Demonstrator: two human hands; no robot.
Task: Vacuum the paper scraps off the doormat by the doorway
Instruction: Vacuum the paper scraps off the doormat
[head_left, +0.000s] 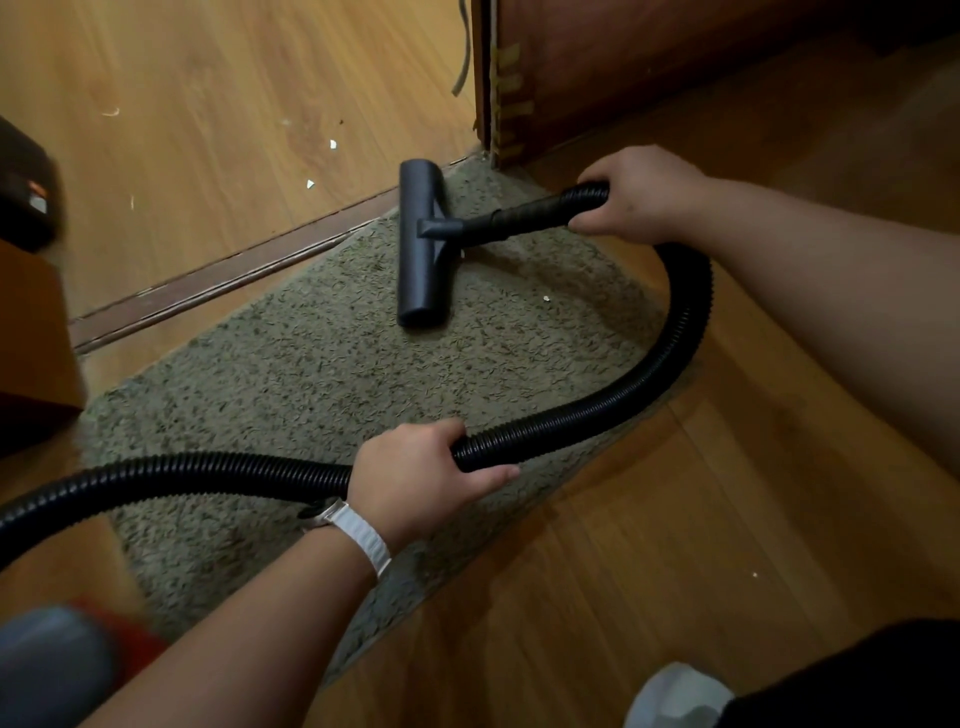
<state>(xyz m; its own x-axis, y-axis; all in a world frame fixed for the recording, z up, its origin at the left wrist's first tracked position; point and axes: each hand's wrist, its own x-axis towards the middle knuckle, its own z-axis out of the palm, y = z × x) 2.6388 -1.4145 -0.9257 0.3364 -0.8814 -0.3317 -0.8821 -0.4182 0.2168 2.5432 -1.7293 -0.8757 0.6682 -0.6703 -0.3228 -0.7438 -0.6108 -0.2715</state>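
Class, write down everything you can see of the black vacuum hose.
The hose is black, ribbed and flexible, plastic by its look. It enters from the left edge, crosses the doormat, passes through the gripping left hand, then loops rightward and up to the right hand, which grips it where it joins the nozzle.

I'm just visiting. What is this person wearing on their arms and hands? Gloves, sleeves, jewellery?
No gloves or sleeves show: the left forearm and right forearm are bare. The left hand has a watch at its wrist, on a white ribbed band. The right hand and its wrist carry nothing, and no rings show on either hand.
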